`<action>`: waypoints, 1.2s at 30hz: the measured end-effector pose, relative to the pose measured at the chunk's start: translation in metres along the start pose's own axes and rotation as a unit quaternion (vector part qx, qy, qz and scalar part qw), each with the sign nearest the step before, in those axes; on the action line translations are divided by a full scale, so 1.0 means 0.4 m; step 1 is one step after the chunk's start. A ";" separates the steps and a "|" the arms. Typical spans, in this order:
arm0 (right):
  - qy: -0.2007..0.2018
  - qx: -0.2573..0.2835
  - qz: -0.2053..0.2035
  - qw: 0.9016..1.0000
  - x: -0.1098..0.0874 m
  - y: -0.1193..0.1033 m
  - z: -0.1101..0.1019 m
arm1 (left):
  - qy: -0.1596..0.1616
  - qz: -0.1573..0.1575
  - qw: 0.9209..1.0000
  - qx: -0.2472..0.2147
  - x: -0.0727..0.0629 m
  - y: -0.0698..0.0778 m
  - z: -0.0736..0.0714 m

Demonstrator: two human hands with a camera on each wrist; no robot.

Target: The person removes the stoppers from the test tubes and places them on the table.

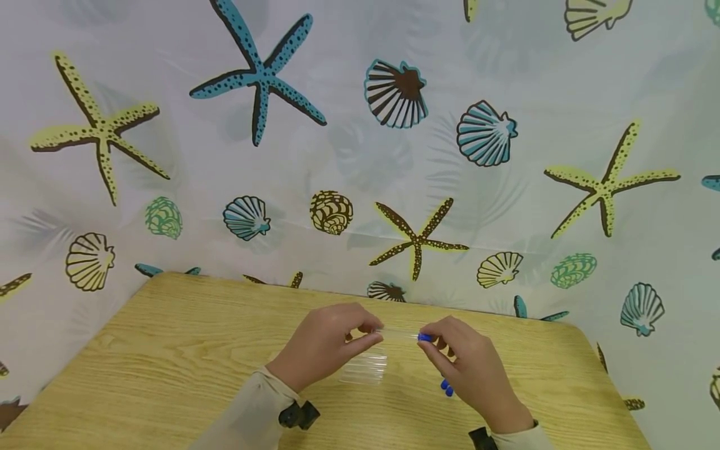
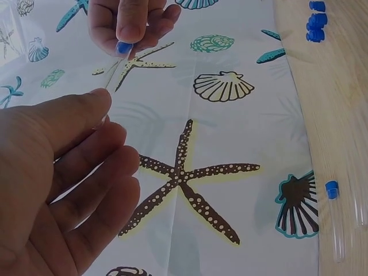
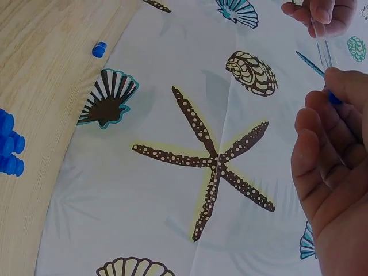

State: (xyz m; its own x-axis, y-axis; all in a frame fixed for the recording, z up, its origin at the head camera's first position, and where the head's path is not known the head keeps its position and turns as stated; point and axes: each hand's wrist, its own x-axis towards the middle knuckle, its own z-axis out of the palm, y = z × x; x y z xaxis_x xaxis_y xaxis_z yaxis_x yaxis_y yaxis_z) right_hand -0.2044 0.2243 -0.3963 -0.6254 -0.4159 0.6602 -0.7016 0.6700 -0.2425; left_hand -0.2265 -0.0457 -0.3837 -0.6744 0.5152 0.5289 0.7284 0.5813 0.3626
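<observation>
Between thumb and fingers, my left hand [image 1: 329, 344] pinches one end of a clear test tube [image 1: 399, 333]. At the tube's other end my right hand [image 1: 478, 365] pinches a blue cap [image 1: 424, 337]. The cap is at the tube's mouth; how far it is seated I cannot tell. The tube lies roughly level above the table, and the left wrist view shows the same tube and cap [image 2: 123, 48] between both hands. Below the left hand, several clear tubes [image 1: 365, 369] lie side by side on the table. Loose blue caps [image 1: 447, 389] lie beneath the right hand, which partly hides them.
One tube on the table [image 1: 169, 350] wears a blue cap [image 2: 332, 190] in the left wrist view. A cluster of blue caps [image 3: 8, 144] appears at the left of the right wrist view. Behind the table hangs a cloth [image 1: 349, 156] printed with starfish and shells.
</observation>
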 end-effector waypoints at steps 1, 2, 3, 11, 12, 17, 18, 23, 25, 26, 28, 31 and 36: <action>0.006 0.000 -0.001 1.000 0.000 -0.001 0.001 | 0.002 0.002 1.000 0.001 0.000 0.001 0.000; 0.013 -0.002 -0.003 1.000 0.000 -0.002 0.002 | 0.003 0.004 1.000 0.002 -0.001 0.002 0.000; 0.019 -0.004 -0.006 1.000 0.000 -0.002 0.003 | 0.005 0.005 1.000 0.002 -0.001 0.003 0.000; 0.048 -0.013 -0.020 0.999 -0.007 -0.011 0.014 | 0.004 0.003 1.000 0.004 -0.009 0.009 -0.003; 0.045 -0.012 -0.018 0.999 -0.008 -0.012 0.014 | 0.003 0.001 1.000 0.004 -0.011 0.008 -0.003; 0.015 0.000 -0.017 1.000 -0.014 -0.019 0.014 | 0.007 0.009 1.000 -0.002 -0.018 0.002 -0.008; 0.012 0.003 -0.021 1.000 -0.015 -0.020 0.013 | 0.009 0.015 1.000 -0.003 -0.019 0.000 -0.008; 0.001 0.021 -0.036 0.999 -0.013 -0.027 0.010 | 0.021 0.043 0.999 -0.008 -0.020 -0.005 -0.010; -0.004 0.027 -0.041 0.999 -0.012 -0.025 0.008 | 0.018 0.046 0.999 -0.009 -0.019 -0.007 -0.010; -0.004 0.028 -0.042 0.999 -0.013 -0.024 0.008 | 0.015 0.044 0.999 -0.010 -0.019 -0.007 -0.009; 0.000 0.024 -0.040 0.999 -0.014 -0.021 0.007 | 0.007 0.037 0.999 -0.013 -0.020 -0.006 -0.007; 0.015 0.012 -0.032 0.999 -0.017 -0.018 0.008 | -0.002 0.027 1.000 -0.015 -0.021 -0.004 -0.005; 0.041 -0.001 -0.026 0.999 -0.019 -0.020 0.011 | 0.000 0.020 1.000 -0.009 -0.022 0.003 -0.001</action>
State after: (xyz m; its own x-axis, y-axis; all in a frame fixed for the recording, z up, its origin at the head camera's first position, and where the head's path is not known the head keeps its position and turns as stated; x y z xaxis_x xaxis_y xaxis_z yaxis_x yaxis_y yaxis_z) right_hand -0.1956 0.2192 -0.4024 -0.5589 -0.3981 0.7274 -0.7313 0.6502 -0.2061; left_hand -0.2195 -0.0498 -0.3874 -0.6448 0.5385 0.5425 0.7568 0.5494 0.3541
